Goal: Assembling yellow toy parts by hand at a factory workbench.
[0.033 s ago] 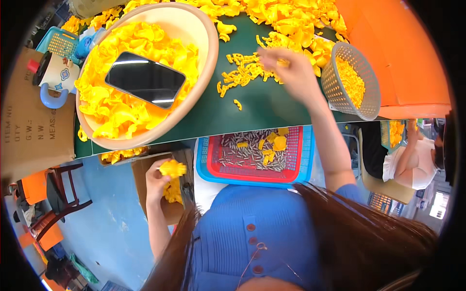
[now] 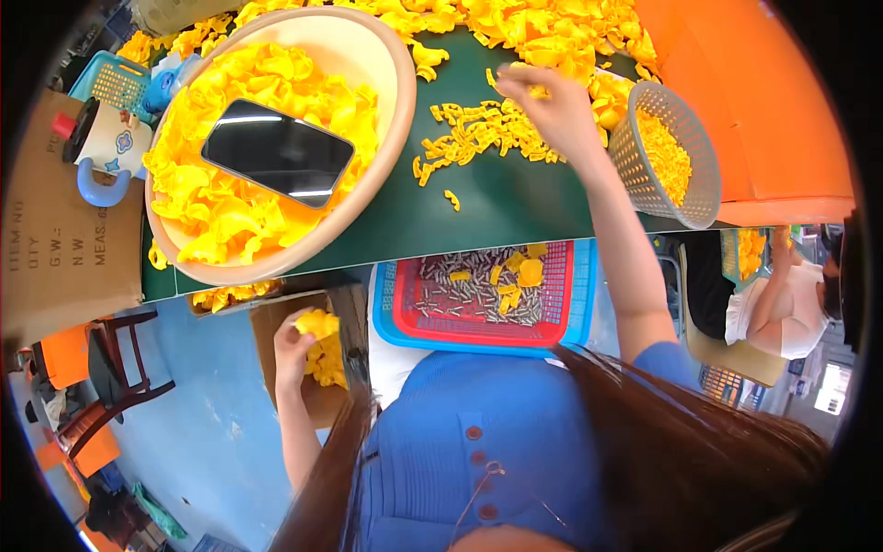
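My left hand [image 2: 292, 354] is closed on a yellow plastic part [image 2: 317, 322], held low over a cardboard box [image 2: 267, 354] with more yellow parts inside. Stretched over the dark green table, my right hand [image 2: 563, 115] has its fingers apart and slightly bent, with no held thing visible. Those fingers are beside a heap of larger yellow parts [image 2: 552, 46] and just beyond a scatter of small yellow clip-like pieces [image 2: 483, 129]. Between me and the table edge, a red basket [image 2: 400, 313] holds small metal pins and a few yellow pieces.
A large cream basin [image 2: 395, 110] of yellow parts stands left, with a black phone [image 2: 276, 152] on top. Right of my right hand, a grey mesh basket [image 2: 635, 166] holds small yellow pieces. A white cup [image 2: 115, 138] stands far left. Another person [image 2: 782, 313] sits at the right.
My right hand has moved slightly away from me, from the small pieces toward the larger heap. My left hand has shifted slightly left and nearer, still holding the yellow part.
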Tool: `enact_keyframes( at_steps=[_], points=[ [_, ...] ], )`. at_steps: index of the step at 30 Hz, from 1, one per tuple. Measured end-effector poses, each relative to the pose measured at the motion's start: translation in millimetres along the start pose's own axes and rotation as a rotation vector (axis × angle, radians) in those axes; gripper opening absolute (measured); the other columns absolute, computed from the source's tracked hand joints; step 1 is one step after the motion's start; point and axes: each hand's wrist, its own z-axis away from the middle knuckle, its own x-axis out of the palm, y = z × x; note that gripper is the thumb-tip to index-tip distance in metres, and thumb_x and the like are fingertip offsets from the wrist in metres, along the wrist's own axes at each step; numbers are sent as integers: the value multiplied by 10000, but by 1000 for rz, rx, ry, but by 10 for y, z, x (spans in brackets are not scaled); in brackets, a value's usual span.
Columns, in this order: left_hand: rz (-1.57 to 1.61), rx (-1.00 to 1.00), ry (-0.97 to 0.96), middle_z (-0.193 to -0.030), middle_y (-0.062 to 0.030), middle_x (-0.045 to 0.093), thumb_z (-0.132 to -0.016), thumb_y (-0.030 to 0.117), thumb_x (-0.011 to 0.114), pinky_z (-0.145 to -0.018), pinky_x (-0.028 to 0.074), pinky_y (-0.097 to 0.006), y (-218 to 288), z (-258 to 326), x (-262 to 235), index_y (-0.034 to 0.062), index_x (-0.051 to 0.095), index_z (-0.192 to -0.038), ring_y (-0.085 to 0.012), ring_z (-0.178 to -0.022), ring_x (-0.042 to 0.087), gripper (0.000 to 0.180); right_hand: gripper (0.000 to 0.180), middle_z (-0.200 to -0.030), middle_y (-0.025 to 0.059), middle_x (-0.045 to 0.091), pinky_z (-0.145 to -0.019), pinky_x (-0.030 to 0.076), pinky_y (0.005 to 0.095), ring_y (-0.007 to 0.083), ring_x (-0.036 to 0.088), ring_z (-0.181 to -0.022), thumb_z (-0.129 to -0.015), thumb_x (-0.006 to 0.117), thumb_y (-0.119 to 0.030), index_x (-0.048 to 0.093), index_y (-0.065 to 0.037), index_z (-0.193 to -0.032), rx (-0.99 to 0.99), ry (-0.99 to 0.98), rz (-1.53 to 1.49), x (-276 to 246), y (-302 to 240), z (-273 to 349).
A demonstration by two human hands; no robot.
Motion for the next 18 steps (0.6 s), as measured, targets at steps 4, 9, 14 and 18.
enact_keyframes(
  at_steps=[4, 9, 14, 18],
  points=[
    [-655, -153, 577, -673, -21, 590, -716, 271, 767, -488, 438, -223, -1616, 89, -1122, -8, 615, -884, -128, -566, 576, 359, 239, -913, 62, 650, -813, 446, 321, 192, 595, -860, -822, 617, -228, 648, -33, -957, -295, 369, 576, 238, 700, -803],
    [-1135, -689, 532, -1130, -266, 556, -681, 551, 695, -924, 414, -389, -2205, 23, -1340, -54, 495, -1159, -365, -1098, 523, 796, 240, -843, 184, 609, -667, 453, 380, 276, 584, -714, -737, 629, -223, 633, 7, -804, 64, 298, 886, 484, 1267, -1355],
    [-925, -562, -9, -959, -155, 641, -809, 439, 610, -777, 477, -339, -841, -170, -1039, -29, 573, -1067, -284, -933, 608, 535, 224, -838, 185, 623, -677, 467, 373, 266, 607, -789, -764, 608, -189, 641, 19, -841, 447, 355, -724, 156, 1828, -1437],
    [-207, -242, -471, -993, -134, 627, -883, 440, 510, -746, 507, -328, 527, 125, 443, -16, 530, -1136, -217, -936, 610, 522, 170, -998, 27, 569, -826, 423, 303, 162, 527, -911, -815, 621, -173, 639, -71, -950, 219, 58, -562, -18, 54, -246]
  ],
)
